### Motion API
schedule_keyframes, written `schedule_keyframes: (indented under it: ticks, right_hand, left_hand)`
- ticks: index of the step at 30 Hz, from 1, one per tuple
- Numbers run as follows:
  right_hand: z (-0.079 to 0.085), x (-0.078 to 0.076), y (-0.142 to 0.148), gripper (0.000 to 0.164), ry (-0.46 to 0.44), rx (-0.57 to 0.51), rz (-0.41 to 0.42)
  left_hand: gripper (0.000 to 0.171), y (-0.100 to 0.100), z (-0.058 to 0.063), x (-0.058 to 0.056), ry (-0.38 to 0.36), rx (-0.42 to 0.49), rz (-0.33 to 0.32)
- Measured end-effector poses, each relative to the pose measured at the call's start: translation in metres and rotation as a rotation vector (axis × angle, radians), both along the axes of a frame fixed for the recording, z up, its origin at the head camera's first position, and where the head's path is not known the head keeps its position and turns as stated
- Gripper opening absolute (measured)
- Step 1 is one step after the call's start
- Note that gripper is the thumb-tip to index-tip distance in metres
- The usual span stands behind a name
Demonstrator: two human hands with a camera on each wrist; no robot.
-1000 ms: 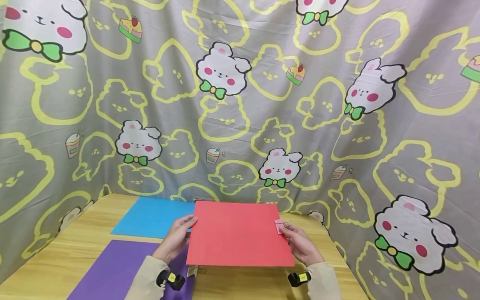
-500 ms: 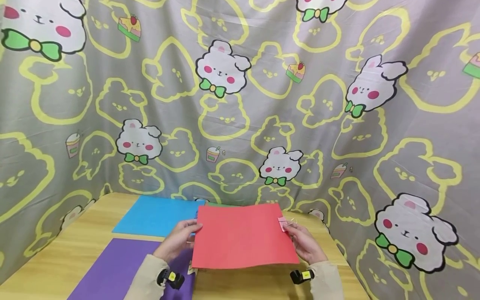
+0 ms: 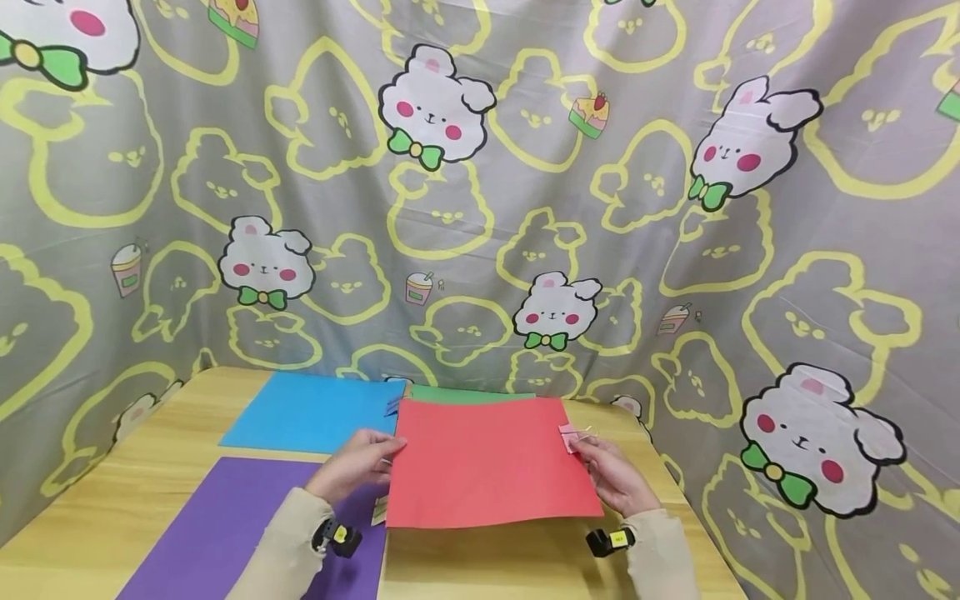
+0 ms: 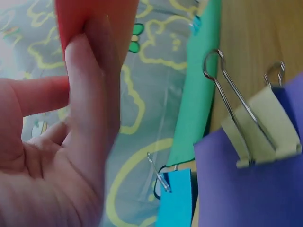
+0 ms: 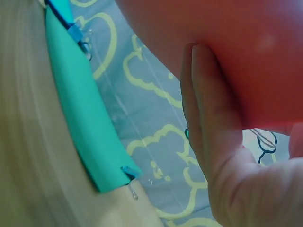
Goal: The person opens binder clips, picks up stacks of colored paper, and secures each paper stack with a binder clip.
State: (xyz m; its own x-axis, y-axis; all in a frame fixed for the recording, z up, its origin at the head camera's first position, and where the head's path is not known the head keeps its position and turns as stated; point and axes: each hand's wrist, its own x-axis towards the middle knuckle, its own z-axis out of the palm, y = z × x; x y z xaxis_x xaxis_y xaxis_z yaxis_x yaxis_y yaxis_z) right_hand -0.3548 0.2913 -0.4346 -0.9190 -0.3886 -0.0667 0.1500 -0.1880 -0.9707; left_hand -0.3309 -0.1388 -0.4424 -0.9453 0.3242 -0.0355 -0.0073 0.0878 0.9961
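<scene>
A red sheet of paper [image 3: 491, 467] is held up over the table, its near edge bowed. At its left edge my left hand [image 3: 358, 461] pinches it between thumb and fingers. My right hand [image 3: 618, 479] pinches the right edge, right at a pink binder clip [image 3: 568, 437] fixed there. In both wrist views, fingers lie under the red sheet. A green sheet [image 3: 472, 395] lies behind it, partly hidden by it. The purple sheet [image 3: 255, 525] bears a pale yellow binder clip [image 4: 258, 127] near my left hand.
A blue sheet [image 3: 315, 412] lies at the back left of the wooden table [image 3: 97, 508], with a clip [image 3: 393, 406] at its right edge. Small clips grip the green sheet's ends, one a blue clip [image 5: 129, 171]. A patterned cloth [image 3: 465, 208] hangs behind the table.
Both hands have shifted slightly right with the red sheet, uncovering part of the green sheet and the blue sheet's clip. The sheet's near edge has bowed. The head view has tilted down a little.
</scene>
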Motion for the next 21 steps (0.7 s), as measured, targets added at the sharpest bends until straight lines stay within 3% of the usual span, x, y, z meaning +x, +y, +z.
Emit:
schedule_keyframes:
  ticks: [5, 10, 14, 21]
  right_hand:
    - [-0.006, 0.002, 0.004, 0.009, -0.018, 0.079, -0.055]
    - [-0.020, 0.001, 0.005, 0.006, -0.035, 0.128, -0.064]
    - [-0.029, 0.003, 0.003, 0.011, -0.045, 0.164, -0.065]
    - [-0.039, 0.009, 0.006, 0.025, -0.067, 0.218, -0.071]
  left_hand:
    - [0.042, 0.003, 0.009, 0.005, 0.078, -0.231, 0.052]
    - [0.036, 0.006, 0.008, 0.009, 0.101, -0.402, 0.146]
    - [0.028, 0.006, 0.000, 0.008, 0.114, -0.448, 0.151]
    - [0.034, 0.013, -0.010, 0.008, 0.131, -0.482, 0.137]
